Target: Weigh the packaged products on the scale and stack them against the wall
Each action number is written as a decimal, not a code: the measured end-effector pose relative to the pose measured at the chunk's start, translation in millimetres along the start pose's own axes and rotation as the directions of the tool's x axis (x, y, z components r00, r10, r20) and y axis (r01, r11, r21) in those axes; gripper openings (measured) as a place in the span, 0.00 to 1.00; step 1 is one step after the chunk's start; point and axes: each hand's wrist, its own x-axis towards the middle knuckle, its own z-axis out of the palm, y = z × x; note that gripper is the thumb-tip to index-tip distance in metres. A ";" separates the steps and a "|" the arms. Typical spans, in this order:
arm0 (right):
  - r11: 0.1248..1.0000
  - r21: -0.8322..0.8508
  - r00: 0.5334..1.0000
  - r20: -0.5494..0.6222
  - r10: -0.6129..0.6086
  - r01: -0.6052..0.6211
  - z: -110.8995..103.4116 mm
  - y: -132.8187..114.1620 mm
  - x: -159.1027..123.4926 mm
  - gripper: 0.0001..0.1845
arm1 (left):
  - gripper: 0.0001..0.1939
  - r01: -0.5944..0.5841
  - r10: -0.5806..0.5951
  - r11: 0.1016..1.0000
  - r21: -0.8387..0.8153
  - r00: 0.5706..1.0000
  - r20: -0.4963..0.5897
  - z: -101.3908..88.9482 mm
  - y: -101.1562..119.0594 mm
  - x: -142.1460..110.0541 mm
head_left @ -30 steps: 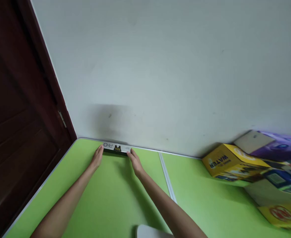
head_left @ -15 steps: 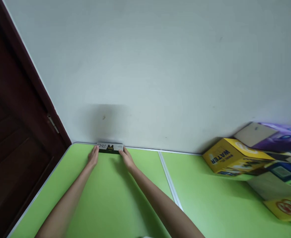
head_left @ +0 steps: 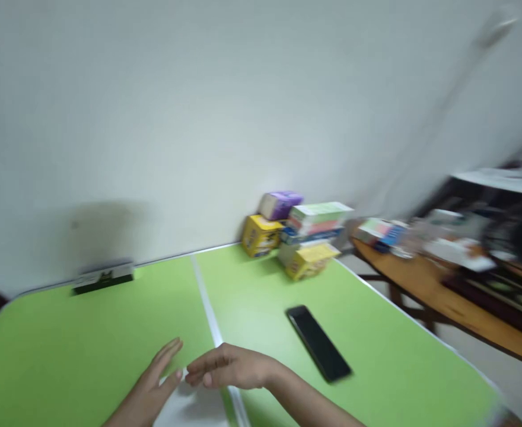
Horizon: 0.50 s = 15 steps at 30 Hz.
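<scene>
My left hand (head_left: 154, 379) is over the near part of the green table (head_left: 163, 314), thumb and fingers apart, holding nothing. Close beside it, my right hand (head_left: 234, 365) reaches in from the right with its fingers stretched to the left, also with nothing in it. Under both hands lies a flat white thing (head_left: 199, 409), partly hidden and cut off by the lower edge; I cannot make out its kind. A slim black and white box (head_left: 104, 277) stands at the back left against the wall, away from both hands.
A black phone (head_left: 318, 344) lies right of my right hand. Toward the back right stand a yellow box (head_left: 261, 236), a purple pack (head_left: 281, 205) and a stack of boxes (head_left: 314, 231). Beyond the table's right edge, a wooden table (head_left: 425, 284) carries blurred clutter.
Both hands have let go of the slim box and come back toward me, over the white thing. The view has swung right, bringing the phone and wooden table in.
</scene>
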 end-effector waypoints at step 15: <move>0.842 -0.092 0.253 -0.932 -0.261 0.531 -264.8 -41.2 -200.8 0.24 | 0.32 -0.477 0.518 0.827 -0.297 0.853 0.072 241.9 253.5 105.8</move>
